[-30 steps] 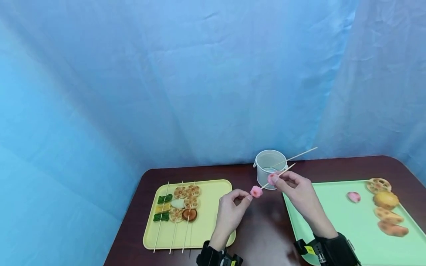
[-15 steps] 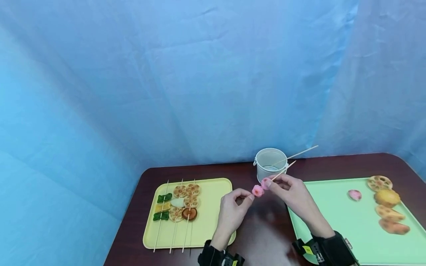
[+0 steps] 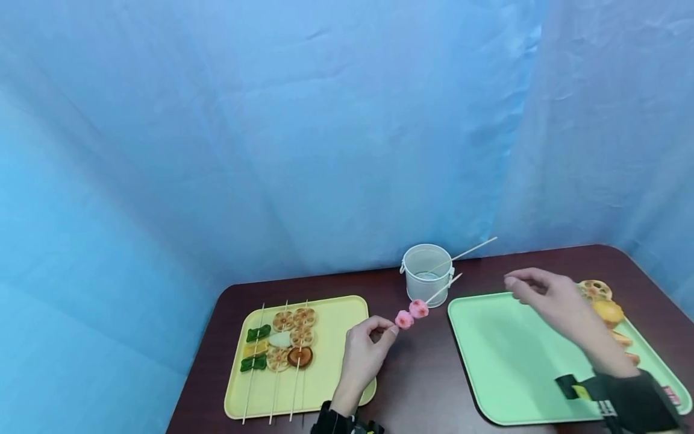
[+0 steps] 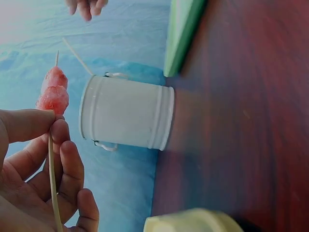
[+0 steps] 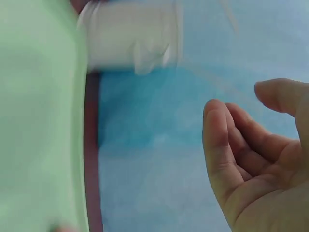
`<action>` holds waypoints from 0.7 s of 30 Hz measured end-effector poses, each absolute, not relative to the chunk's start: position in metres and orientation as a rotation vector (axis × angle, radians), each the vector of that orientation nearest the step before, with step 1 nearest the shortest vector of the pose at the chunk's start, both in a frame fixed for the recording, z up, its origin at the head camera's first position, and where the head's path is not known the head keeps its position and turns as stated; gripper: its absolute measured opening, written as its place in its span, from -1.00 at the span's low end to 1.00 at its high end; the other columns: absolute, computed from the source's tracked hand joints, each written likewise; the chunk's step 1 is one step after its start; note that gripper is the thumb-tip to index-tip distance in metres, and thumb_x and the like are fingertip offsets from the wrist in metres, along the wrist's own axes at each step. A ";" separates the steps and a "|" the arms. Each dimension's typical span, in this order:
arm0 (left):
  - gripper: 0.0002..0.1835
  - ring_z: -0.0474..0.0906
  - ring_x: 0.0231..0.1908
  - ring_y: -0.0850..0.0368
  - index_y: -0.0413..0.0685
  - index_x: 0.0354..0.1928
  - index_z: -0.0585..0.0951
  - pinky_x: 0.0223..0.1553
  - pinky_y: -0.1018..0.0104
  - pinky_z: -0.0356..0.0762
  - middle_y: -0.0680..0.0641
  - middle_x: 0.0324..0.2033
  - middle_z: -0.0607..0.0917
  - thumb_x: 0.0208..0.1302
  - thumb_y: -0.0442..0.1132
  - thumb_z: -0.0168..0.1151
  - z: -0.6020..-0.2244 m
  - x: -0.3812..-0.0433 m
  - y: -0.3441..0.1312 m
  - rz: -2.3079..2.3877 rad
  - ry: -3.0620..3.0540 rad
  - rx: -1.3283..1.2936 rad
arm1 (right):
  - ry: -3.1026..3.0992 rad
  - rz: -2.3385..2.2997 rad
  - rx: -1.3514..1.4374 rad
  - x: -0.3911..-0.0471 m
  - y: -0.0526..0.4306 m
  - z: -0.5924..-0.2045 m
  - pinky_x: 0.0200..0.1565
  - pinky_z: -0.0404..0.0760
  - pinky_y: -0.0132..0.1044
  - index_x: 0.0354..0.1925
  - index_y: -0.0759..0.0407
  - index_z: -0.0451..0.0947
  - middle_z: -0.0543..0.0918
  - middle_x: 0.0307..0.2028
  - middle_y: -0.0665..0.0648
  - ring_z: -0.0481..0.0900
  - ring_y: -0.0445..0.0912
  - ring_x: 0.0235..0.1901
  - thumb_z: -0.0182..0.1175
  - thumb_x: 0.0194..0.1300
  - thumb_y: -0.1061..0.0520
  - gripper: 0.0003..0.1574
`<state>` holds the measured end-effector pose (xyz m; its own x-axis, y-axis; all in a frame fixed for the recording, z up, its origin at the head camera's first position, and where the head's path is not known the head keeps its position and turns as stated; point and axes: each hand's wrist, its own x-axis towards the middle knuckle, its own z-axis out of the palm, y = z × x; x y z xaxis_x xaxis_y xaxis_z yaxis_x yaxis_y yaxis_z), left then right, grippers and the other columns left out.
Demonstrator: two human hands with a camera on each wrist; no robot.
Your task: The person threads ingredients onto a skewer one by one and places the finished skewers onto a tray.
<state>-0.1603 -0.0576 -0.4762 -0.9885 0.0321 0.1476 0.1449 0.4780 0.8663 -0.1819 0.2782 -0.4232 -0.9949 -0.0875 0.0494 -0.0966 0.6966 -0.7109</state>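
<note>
My left hand (image 3: 364, 354) pinches a thin wooden skewer (image 4: 53, 188) between thumb and fingers. Two round pink pieces, one (image 3: 404, 320) next to the fingertips and another (image 3: 418, 308) beyond it, are threaded on this skewer and touch. The skewer's bare tip points up and right, in front of the white bucket (image 3: 428, 268). Over the green tray (image 3: 504, 361), my right hand (image 3: 558, 310) holds nothing; its thumb and fingers are apart in the right wrist view. The loose pink piece seen earlier on that tray is out of sight in the head view.
On the yellow tray (image 3: 336, 361) lie several skewers of lotus slices (image 3: 305, 316), green pieces (image 3: 253, 363) and a mushroom slice (image 3: 300, 357). Another skewer (image 3: 474, 248) leans in the bucket. Lotus (image 3: 595, 290) and a yellow piece (image 3: 608, 312) lie at the green tray's right.
My right hand pushed the second pink piece down the skewer against the first, then let go and moved right over the green tray. My left hand kept its grip. The head view shifted slightly.
</note>
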 end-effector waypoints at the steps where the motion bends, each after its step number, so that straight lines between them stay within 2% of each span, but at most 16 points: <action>1: -0.93 0.46 -0.56 0.29 0.10 -0.42 0.71 -0.52 0.45 0.40 0.21 -0.59 0.60 0.19 -0.17 0.30 -0.477 -0.160 -0.059 -1.532 -2.612 -0.157 | -2.908 1.163 0.156 -0.183 0.288 -0.424 -0.32 0.57 -0.14 0.14 0.20 0.52 0.69 -0.11 0.22 0.67 -0.06 -0.30 -0.04 0.42 -0.24 -0.36; 5: -0.92 0.46 -0.54 0.29 0.11 -0.43 0.71 -0.50 0.44 0.39 0.21 -0.59 0.60 0.19 -0.15 0.29 -0.481 -0.160 -0.063 -1.516 -2.625 -0.144 | -3.023 0.958 0.140 -0.188 0.314 -0.435 -0.34 0.49 -0.08 0.11 0.28 0.51 0.69 -0.23 0.18 0.63 -0.06 -0.36 -0.07 0.44 -0.24 -0.33; 7: -0.92 0.46 -0.54 0.29 0.11 -0.43 0.71 -0.49 0.44 0.41 0.21 -0.59 0.60 0.19 -0.15 0.29 -0.482 -0.160 -0.064 -1.520 -2.627 -0.137 | -3.065 0.820 0.157 -0.192 0.321 -0.444 -0.34 0.46 -0.06 0.06 0.35 0.52 0.68 -0.31 0.13 0.60 -0.08 -0.42 -0.02 0.44 -0.16 -0.39; 11: -0.92 0.47 -0.54 0.32 0.10 -0.44 0.71 -0.48 0.44 0.44 0.22 -0.60 0.60 0.18 -0.16 0.30 -0.486 -0.160 -0.064 -1.533 -2.627 -0.132 | -3.093 0.540 0.179 -0.197 0.328 -0.464 -0.50 0.42 -0.12 -0.12 0.44 0.53 0.60 -0.41 0.20 0.49 -0.04 -0.52 0.13 0.33 0.04 -0.57; 13: -0.92 0.47 -0.54 0.33 0.10 -0.45 0.71 -0.47 0.43 0.45 0.22 -0.60 0.60 0.18 -0.16 0.30 -0.487 -0.159 -0.064 -1.534 -2.623 -0.127 | -3.077 0.439 0.193 -0.197 0.329 -0.471 -0.60 0.31 -0.17 -0.30 0.41 0.51 0.51 -0.51 0.21 0.40 -0.04 -0.60 0.16 0.28 0.09 -0.68; 16: -0.92 0.48 -0.54 0.33 0.11 -0.46 0.70 -0.47 0.43 0.45 0.22 -0.60 0.60 0.17 -0.17 0.31 -0.487 -0.159 -0.064 -1.531 -2.617 -0.116 | -3.026 0.366 0.222 -0.195 0.330 -0.476 -0.62 0.16 -0.22 -0.54 0.22 0.39 0.30 -0.66 0.04 0.25 -0.09 -0.66 0.19 0.23 0.12 -0.71; 19: -0.93 0.48 -0.54 0.33 0.11 -0.46 0.70 -0.46 0.43 0.46 0.22 -0.59 0.61 0.16 -0.18 0.31 -0.486 -0.159 -0.063 -1.535 -2.607 -0.117 | -3.046 0.345 0.217 -0.195 0.329 -0.477 -0.60 0.11 -0.22 -0.61 0.13 0.30 0.21 -0.69 0.02 0.19 -0.09 -0.67 0.20 0.21 0.11 -0.65; 21: -0.93 0.48 -0.54 0.33 0.10 -0.45 0.70 -0.46 0.43 0.46 0.21 -0.59 0.61 0.17 -0.18 0.31 -0.486 -0.159 -0.063 -1.549 -2.603 -0.122 | -3.078 0.343 0.198 -0.196 0.330 -0.477 -0.58 0.13 -0.21 -0.59 0.16 0.32 0.23 -0.68 0.03 0.21 -0.07 -0.65 0.20 0.21 0.11 -0.67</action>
